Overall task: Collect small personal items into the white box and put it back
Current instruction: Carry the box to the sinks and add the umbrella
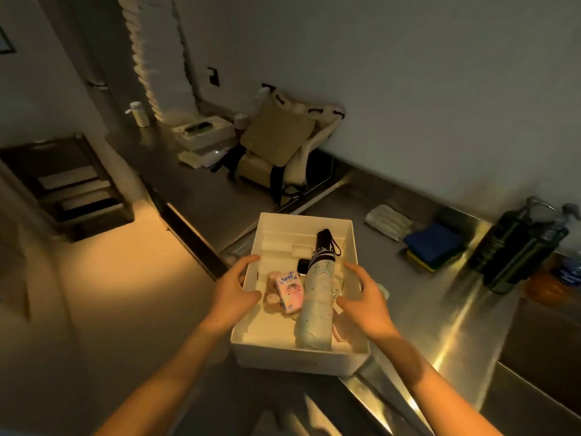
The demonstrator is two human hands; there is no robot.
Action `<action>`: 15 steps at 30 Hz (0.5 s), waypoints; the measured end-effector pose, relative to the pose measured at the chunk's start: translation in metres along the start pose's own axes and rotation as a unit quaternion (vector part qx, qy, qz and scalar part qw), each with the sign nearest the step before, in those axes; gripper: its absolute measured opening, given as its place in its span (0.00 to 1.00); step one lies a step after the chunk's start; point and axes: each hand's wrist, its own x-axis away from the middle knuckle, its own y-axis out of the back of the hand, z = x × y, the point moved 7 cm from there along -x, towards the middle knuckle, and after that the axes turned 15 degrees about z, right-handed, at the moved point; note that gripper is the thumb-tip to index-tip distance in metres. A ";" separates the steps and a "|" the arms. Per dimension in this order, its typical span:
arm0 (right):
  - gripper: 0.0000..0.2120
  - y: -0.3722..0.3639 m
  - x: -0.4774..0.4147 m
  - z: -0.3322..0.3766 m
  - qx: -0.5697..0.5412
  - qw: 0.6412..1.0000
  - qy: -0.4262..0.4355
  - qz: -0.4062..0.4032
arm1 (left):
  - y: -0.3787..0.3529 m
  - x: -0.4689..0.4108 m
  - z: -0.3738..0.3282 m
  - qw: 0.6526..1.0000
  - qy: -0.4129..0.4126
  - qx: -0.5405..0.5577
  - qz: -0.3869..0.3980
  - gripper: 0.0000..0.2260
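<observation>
While the white box (301, 357) is gripped on both long sides, it is seen from the head camera jutting past the front edge of the steel counter (440, 325), its near end out over the floor. The left hand (234, 294) is closed over the box's left wall, thumb inside the rim and fingers outside. The right hand (364, 297) is curled over the right wall in the same way, so the box is held between the two.

Inside the box, a folded umbrella (317, 306) is laid lengthwise along the right side, its black handle toward the far end. A small pink pack (290, 289) is set just beside the umbrella on its left, lying against a pale, blurred item (271, 298) that cannot be identified. A dark object (303, 266) is tucked against the umbrella near the box's middle.

Toward the counter's right end, a dark pump bottle (515, 247) is stood next to a blue cloth (435, 243) and a folded white cloth (388, 221) by the back edge. At the far left end of the counter, a beige bag (279, 143) is propped against the wall, with a white tissue box (204, 130) beside it
</observation>
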 end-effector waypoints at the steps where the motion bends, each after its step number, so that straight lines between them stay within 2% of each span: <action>1: 0.30 0.001 -0.013 0.002 -0.002 1.000 -0.005 -0.020 | 0.007 -0.020 0.001 1.000 -0.003 -0.003 0.010 0.31; 8: 0.33 0.004 -0.068 0.007 0.016 0.987 -0.063 -0.145 | 0.030 -0.128 0.003 0.994 -0.028 -0.034 0.099 0.32; 15: 0.30 0.009 -0.091 -0.005 0.001 0.974 -0.111 -0.198 | 0.013 -0.183 0.005 0.982 -0.044 -0.003 0.185 0.31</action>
